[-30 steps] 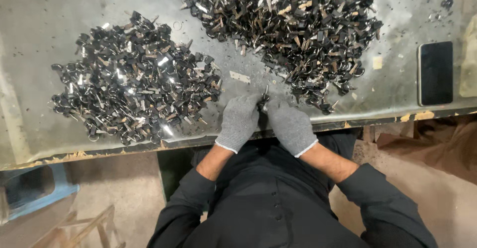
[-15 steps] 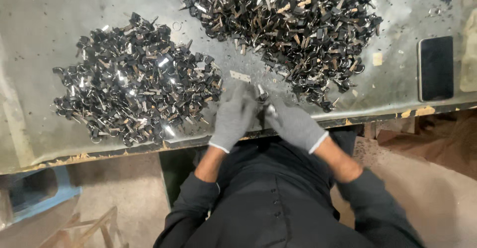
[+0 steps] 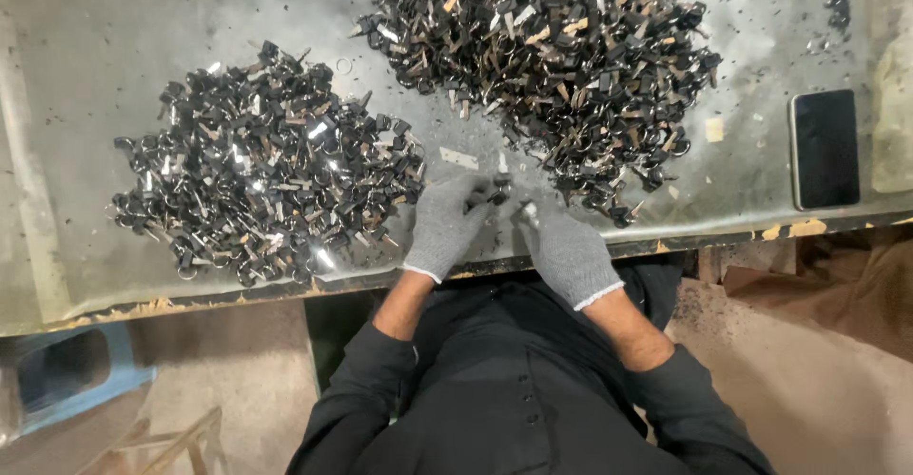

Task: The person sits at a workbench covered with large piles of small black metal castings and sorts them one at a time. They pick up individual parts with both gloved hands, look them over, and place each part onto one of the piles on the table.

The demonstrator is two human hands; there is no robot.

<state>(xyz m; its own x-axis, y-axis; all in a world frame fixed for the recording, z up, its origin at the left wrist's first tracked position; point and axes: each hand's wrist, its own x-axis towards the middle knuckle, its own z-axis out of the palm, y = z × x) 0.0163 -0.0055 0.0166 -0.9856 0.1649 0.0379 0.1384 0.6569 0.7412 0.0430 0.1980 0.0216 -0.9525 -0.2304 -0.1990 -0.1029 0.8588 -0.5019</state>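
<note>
Both gloved hands have drawn slightly apart since a second ago, when their fingertips met over one spot at the near edge of the table. Now the left hand (image 3: 445, 225) lies with its fingers curled around a small dark metal part (image 3: 496, 190), pinching it at the fingertips just near of the gap between the two heaps; the right hand (image 3: 565, 248) sits just beside it, fingers bunched together with a small pale tip (image 3: 529, 213) showing at the fingertips (whether that is a separate piece or only the glove's end cannot be told). Each hand wears a grey knitted glove with a white cuff, and both rest on the worn metal table (image 3: 76, 76), close to its near edge. To the left, a heap of dark clips (image 3: 262, 166) spreads across the tabletop, glinting in places. Farther off and to the right lies a larger heap of parts (image 3: 552, 52), mixed with tan and brassy slivers, its near fringe reaching almost to the right hand. A black phone (image 3: 824, 149) lies flat at the right side of the table, well apart from both hands. Between the heaps sits a small pale scrap (image 3: 459, 158), just beyond the left hand's fingers. Dark sleeves and a dark buttoned garment fill the near foreground.
</note>
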